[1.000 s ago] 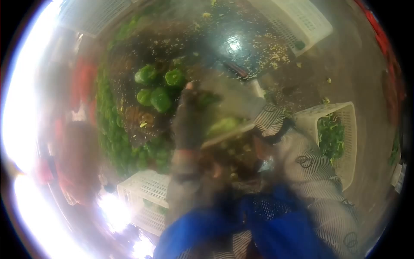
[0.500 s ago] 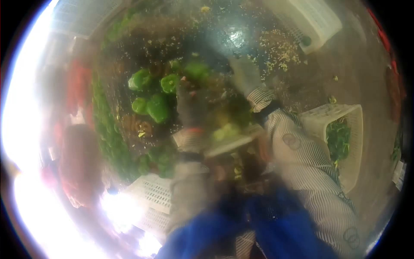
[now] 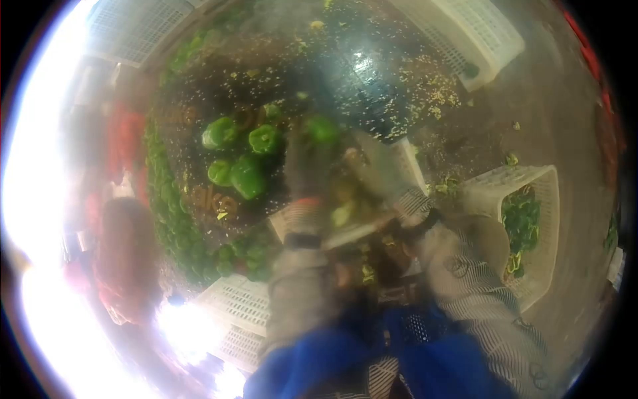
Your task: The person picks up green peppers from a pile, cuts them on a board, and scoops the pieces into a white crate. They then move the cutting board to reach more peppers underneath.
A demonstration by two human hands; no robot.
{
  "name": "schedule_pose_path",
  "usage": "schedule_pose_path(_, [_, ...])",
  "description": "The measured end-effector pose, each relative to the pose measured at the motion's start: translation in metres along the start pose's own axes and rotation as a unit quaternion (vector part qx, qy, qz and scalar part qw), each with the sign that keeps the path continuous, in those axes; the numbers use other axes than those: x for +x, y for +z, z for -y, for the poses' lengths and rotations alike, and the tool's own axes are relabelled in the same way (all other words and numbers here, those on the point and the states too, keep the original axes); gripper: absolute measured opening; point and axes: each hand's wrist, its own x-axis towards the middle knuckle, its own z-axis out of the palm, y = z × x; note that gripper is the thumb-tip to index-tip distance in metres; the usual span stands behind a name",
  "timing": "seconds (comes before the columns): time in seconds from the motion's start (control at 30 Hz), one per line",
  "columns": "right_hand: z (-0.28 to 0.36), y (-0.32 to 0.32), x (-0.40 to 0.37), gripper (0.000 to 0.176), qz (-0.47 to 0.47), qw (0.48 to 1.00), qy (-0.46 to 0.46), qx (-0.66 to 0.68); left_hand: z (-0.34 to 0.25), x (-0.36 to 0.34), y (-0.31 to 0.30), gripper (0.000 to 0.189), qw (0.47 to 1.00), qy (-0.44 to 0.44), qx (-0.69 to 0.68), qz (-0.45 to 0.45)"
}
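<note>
My left hand is smeared by motion, just right of a group of green peppers on the dark surface. A single green pepper is at its upper right, and whether the hand touches it is unclear. My right hand, also blurred, is over a white crate in front of me, where pale green pieces show. The fingers of both hands are too blurred to make out.
A white basket of green leafy pieces stands at the right. Another white crate is at the upper right. Many green peppers line the left side, near a blurred person. Pale seeds are scattered about.
My right hand has moved down toward me, uncovering the crate's right edge. My left hand has shifted slightly right.
</note>
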Motion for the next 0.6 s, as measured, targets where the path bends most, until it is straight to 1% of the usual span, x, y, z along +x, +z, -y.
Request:
schedule_pose_path(0.03, [0.002, 0.000, -0.003, 0.045, 0.000, 1.000, 0.000, -0.001, -0.007, 0.001, -0.002, 0.052, 1.000, 0.000, -0.001, 0.000])
schedule_pose_path(0.1, [0.003, 0.000, -0.009, 0.045, -0.010, 1.000, -0.017, -0.012, -0.019, 0.001, -0.007, 0.049, 0.991, -0.106, -0.002, 0.080])
schedule_pose_path(0.13, [0.005, -0.001, -0.010, 0.045, -0.010, 1.000, -0.017, -0.013, -0.019, 0.002, -0.006, 0.049, 0.991, -0.107, -0.003, 0.080])
schedule_pose_path(0.2, [0.008, -0.003, -0.012, 0.043, 0.053, 0.997, 0.057, -0.006, -0.016, 0.004, -0.006, 0.044, 0.992, -0.095, 0.025, 0.077])
schedule_pose_path(0.23, [0.012, -0.007, -0.011, 0.043, 0.054, 0.997, 0.056, -0.006, -0.009, 0.004, -0.004, 0.044, 0.992, -0.097, 0.025, 0.077])
schedule_pose_path(0.27, [0.017, -0.012, -0.010, 0.040, 0.068, 0.994, 0.042, -0.073, 0.002, 0.003, -0.001, 0.043, 0.998, 0.006, 0.047, 0.040])
schedule_pose_path(0.3, [0.019, -0.015, -0.011, 0.036, 0.082, 0.986, 0.029, -0.140, 0.006, 0.002, -0.001, 0.042, 0.992, 0.107, 0.069, 0.004])
schedule_pose_path(0.33, [0.018, -0.017, -0.008, 0.036, 0.083, 0.986, 0.029, -0.139, 0.009, 0.001, 0.000, 0.042, 0.992, 0.106, 0.069, 0.005])
schedule_pose_path(0.4, [0.011, -0.024, 0.003, 0.026, 0.115, 0.981, 0.004, -0.156, 0.011, 0.004, 0.002, 0.041, 0.969, 0.187, 0.157, -0.025])
schedule_pose_path(0.43, [0.009, -0.027, 0.005, 0.026, 0.114, 0.981, 0.005, -0.159, 0.010, 0.005, 0.004, 0.041, 0.970, 0.186, 0.154, -0.024])
schedule_pose_path(0.5, [0.004, -0.033, 0.008, 0.022, 0.124, 0.978, -0.045, -0.163, 0.003, 0.007, 0.007, 0.042, 0.997, 0.055, 0.051, 0.006])
schedule_pose_path(0.53, [0.001, -0.034, 0.011, 0.022, 0.125, 0.977, -0.044, -0.165, -0.001, 0.005, 0.005, 0.042, 0.997, 0.053, 0.048, 0.007])
schedule_pose_path(0.6, [-0.006, -0.030, 0.015, 0.031, 0.146, 0.971, -0.032, -0.184, -0.009, 0.001, -0.001, 0.045, 0.999, 0.033, 0.000, 0.018])
